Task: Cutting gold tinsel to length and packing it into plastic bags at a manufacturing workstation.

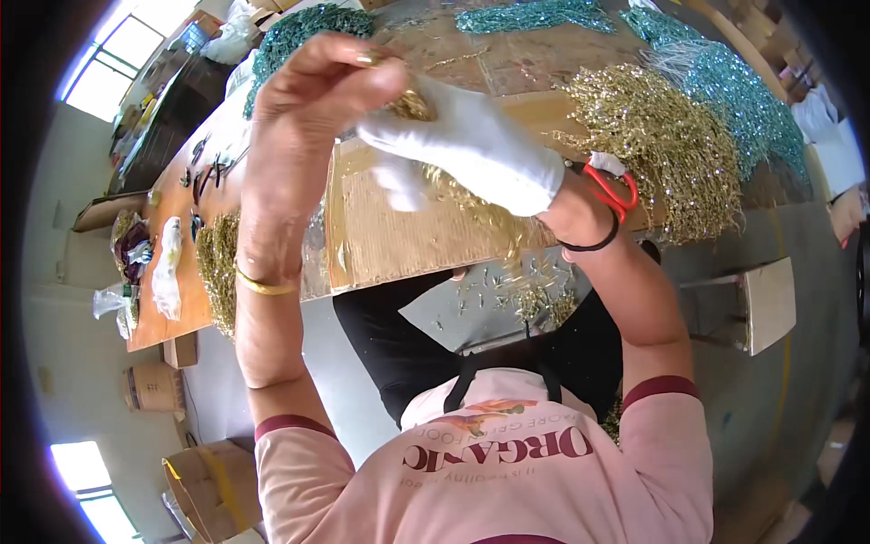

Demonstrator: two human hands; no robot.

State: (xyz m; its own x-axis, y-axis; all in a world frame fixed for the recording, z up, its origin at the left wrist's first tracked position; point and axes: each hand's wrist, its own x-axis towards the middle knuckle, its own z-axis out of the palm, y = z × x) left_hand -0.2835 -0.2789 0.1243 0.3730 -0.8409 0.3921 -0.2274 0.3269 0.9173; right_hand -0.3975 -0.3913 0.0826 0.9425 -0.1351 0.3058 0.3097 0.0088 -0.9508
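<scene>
We have both hands raised over the cardboard sheet [399, 231] that lies on the table [172, 308]. Our left hand [317, 86], bare, is closed in a pinch on a small gold piece [412, 106], and our right hand [471, 145], in a white glove, is closed on that same piece from the other side, so the two meet just above the cardboard. The red-handled scissors [612, 186] hang at our right wrist, beside a black band.

To do this well, we judge it best to keep the pinch tight and close to the joint, so the gold piece cannot twist, and to work over the cardboard, where loose bits [507, 290] are already gathering on our lap. The big gold heap [662, 145] lies just right of our hands, the teal strands [734, 91] farther right, and a smaller gold heap [217, 263] on the left. We should keep the scissor points turned away from the forearm.
</scene>
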